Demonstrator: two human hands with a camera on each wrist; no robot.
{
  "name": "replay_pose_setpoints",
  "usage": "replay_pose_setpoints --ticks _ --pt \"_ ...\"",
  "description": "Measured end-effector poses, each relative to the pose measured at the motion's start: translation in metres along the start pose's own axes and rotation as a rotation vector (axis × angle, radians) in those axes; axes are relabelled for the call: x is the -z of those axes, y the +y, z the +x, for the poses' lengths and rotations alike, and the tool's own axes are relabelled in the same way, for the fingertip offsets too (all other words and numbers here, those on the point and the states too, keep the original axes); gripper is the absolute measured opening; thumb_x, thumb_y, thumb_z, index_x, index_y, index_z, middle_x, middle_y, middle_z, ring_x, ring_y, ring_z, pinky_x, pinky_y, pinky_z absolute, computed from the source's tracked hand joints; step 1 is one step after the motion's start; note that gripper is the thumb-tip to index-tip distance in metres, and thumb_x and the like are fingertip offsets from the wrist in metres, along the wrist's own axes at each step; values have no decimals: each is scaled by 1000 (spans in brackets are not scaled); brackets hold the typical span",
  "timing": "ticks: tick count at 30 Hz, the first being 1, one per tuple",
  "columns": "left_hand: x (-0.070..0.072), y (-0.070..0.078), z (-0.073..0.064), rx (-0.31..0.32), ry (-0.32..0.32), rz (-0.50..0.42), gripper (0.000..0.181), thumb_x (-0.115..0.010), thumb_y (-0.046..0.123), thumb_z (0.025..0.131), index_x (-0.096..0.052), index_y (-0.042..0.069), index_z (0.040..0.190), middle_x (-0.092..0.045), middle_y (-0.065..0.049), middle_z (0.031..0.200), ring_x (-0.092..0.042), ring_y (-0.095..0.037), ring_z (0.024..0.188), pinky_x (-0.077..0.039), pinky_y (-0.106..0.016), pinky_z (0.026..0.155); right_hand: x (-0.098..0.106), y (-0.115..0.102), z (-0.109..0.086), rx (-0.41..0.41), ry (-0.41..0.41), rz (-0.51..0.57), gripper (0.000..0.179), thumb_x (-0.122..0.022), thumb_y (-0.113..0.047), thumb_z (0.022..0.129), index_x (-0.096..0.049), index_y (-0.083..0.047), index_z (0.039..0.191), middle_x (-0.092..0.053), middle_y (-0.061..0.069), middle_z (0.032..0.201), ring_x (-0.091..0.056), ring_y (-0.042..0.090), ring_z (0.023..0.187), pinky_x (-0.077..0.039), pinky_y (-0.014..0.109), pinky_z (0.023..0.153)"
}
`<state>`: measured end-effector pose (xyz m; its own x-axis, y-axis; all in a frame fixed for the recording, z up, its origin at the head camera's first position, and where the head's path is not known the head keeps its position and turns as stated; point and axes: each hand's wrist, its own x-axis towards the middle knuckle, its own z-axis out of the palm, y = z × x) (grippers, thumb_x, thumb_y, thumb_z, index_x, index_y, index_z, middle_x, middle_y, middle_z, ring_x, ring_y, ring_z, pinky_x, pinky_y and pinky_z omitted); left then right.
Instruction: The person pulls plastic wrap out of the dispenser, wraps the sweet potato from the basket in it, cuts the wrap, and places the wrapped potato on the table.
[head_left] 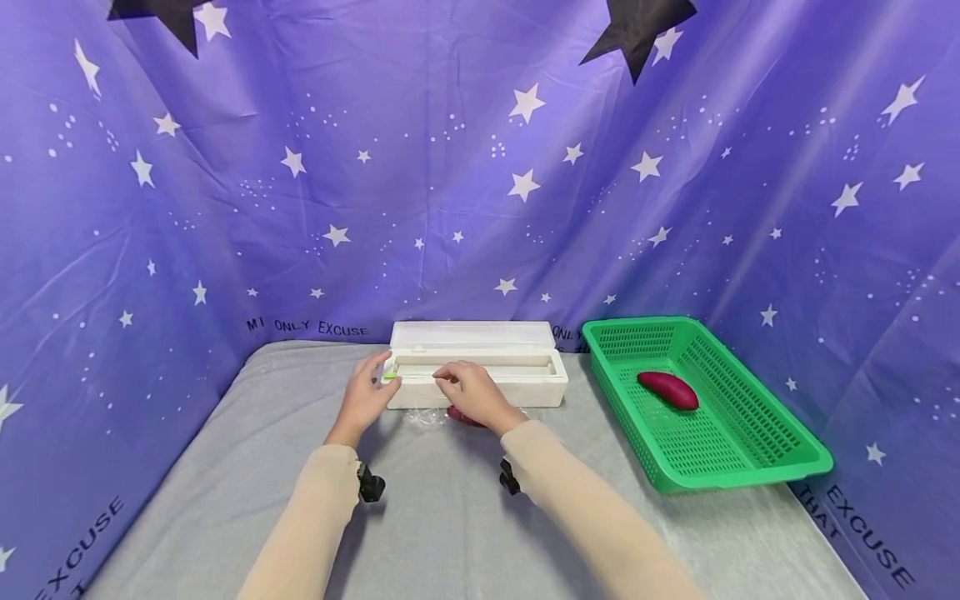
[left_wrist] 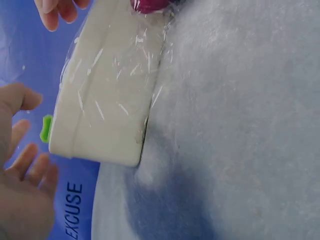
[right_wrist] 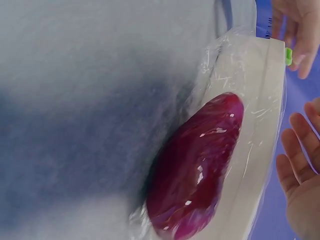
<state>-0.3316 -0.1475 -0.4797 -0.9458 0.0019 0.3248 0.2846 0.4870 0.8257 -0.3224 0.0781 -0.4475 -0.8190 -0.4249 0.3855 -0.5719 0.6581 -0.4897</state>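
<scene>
A white cling film dispenser box (head_left: 480,392) stands with its lid (head_left: 472,334) raised. At its left end is my left hand (head_left: 363,398), thumb and fingers spread around the small green slide cutter (left_wrist: 46,128), thumb tip right by it. My right hand (head_left: 474,393) hovers over the middle of the box's front edge, fingers loosely bent in the right wrist view. Clear cling film (left_wrist: 107,75) hangs down the front of the box. Wrapped in or covered by this film, a smooth magenta sweet potato (right_wrist: 197,170) lies against the box front, mostly hidden by my right hand in the head view.
A green plastic basket (head_left: 750,481) stands on the right, with another magenta sweet potato (head_left: 669,390) inside. Grey cloth (head_left: 442,517) covers the table. Purple star-patterned curtains (head_left: 465,167) rise behind the box and on both sides.
</scene>
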Motion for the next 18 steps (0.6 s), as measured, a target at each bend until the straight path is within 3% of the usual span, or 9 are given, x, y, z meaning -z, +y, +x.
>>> replay_pose_setpoints --ticks 4,8,12,18 --pt "-1 9 -2 -75 117 -1 46 -73 8 88 -61 3 132 -49 -23 133 -51 -36 117 -44 -50 99 5 6 -8 16 20 -16 18 -63 -19 99 -74 -10 111 -71 2 110 -63 20 102 -49 36 93" --pt "-3 19 -4 -112 140 -30 38 -73 8 88 -65 5 125 -55 -18 124 -55 -36 108 -47 -47 95 9 15 -15 12 39 -13 18 -64 -19 99 -74 -10 111 -71 2 110 -62 20 102 -49 37 93" --pt "-10 24 -6 -170 79 -68 33 -74 6 87 -67 4 120 -60 -14 117 -58 -36 103 -49 -47 91 12 23 -22 -25 46 -5 19 -64 -21 99 -74 -10 111 -71 2 110 -62 21 103 -49 38 93" --pt "-25 29 -13 -258 -81 -8 28 -76 6 86 -70 6 113 -66 -11 110 -63 -28 96 -52 -45 85 16 35 -34 -53 35 -5 21 -68 -24 97 -74 -10 111 -71 2 108 -62 22 105 -48 40 96"
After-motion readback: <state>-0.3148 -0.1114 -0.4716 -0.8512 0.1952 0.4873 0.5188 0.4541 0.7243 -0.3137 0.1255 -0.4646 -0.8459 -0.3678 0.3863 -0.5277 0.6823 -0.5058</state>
